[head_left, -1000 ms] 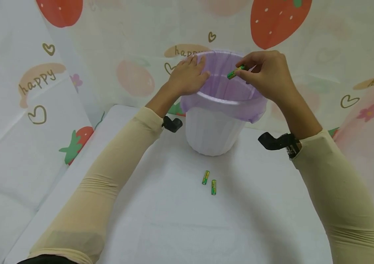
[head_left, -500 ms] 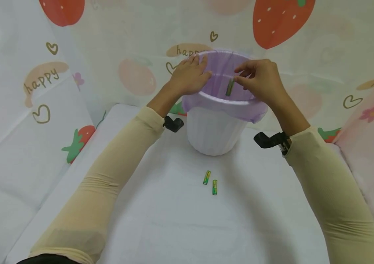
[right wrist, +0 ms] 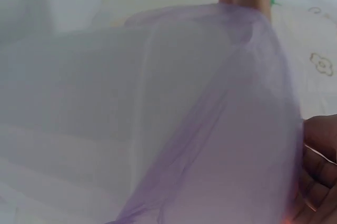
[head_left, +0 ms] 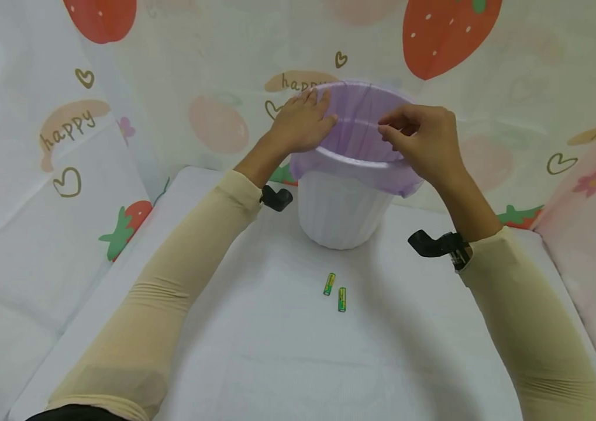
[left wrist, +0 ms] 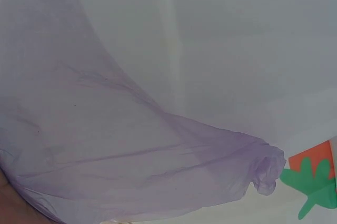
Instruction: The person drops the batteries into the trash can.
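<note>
A white ribbed trash bin stands upright on the table, lined with a thin purple bag folded over its rim. My left hand rests on the left rim with fingers extended over the bag. Above the right side of the opening is my right hand, its fingers loosely bent and nothing visible between them. In the right wrist view, fingers appear beside the bag. Two green-and-yellow batteries lie in front of the bin, close together. The bin's bottom inside is hidden.
White cloth covers the table. A backdrop printed with strawberries and hearts hangs close behind the bin. Dark wrist cameras stick out from both sleeves.
The battery that my right hand pinched has been let go and dropped into the bin, out of sight. My right hand is slightly lower; the left stays on the rim.
</note>
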A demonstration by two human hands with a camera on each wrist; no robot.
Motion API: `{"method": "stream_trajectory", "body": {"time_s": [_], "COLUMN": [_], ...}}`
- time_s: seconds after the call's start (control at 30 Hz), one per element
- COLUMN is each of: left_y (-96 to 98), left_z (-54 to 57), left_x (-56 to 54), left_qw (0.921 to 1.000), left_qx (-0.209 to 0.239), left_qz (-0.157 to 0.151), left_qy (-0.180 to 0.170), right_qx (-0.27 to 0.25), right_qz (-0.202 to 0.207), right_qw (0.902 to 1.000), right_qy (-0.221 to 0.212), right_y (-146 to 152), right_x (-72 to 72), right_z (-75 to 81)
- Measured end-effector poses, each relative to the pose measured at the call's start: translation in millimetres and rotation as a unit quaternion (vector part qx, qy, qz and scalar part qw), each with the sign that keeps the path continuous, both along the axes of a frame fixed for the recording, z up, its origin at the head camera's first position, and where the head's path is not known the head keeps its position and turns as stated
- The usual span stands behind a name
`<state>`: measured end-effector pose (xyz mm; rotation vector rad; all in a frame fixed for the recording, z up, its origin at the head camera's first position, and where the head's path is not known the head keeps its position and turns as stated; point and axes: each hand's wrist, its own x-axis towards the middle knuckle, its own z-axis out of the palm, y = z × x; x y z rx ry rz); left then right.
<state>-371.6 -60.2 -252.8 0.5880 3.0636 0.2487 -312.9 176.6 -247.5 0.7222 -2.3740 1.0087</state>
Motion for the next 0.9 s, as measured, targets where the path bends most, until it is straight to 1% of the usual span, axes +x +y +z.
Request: {"method": "stream_trajectory", "body": {"time_s": [0.07, 0.13, 0.33, 0.57, 0.7, 0.9], "left_y": [-0.4, -1.1, -2.5, -2.4, -2.0, -0.6], "left_z": [-0.2, -0.2, 1.0, 0.0, 0.3, 1.7], "left_x": [0.4, 0.5, -0.1, -0.5, 0.5, 2.3], "left_qw": [1.0, 1.0, 1.0, 1.0, 1.0, 1.0], "left_qx": [0.0, -0.001, 0.004, 0.005, 0.006, 0.002], "left_qz": [0.0, 0.001, 0.006, 0.005, 0.005, 0.001], "left_qy": [0.002, 0.004, 0.004, 0.005, 0.004, 0.004], "right_qx": [-0.011, -0.018, -0.023, -0.014, -0.018, -0.019], "right_qz": [0.008, 0.015, 0.025, 0.023, 0.029, 0.04], "right_qw": [0.9996, 0.9991, 0.9984, 0.998, 0.998, 0.9981], "right_qy": [0.024, 0.035, 0.045, 0.058, 0.053, 0.042], "right_y": [0, 0, 2, 6, 7, 12], "right_x": [6.2, 13.0, 32.6, 54.2, 65.4, 78.8], "right_z": [-0.4, -0.2, -3.5, -19.5, -30.0, -50.0]}}
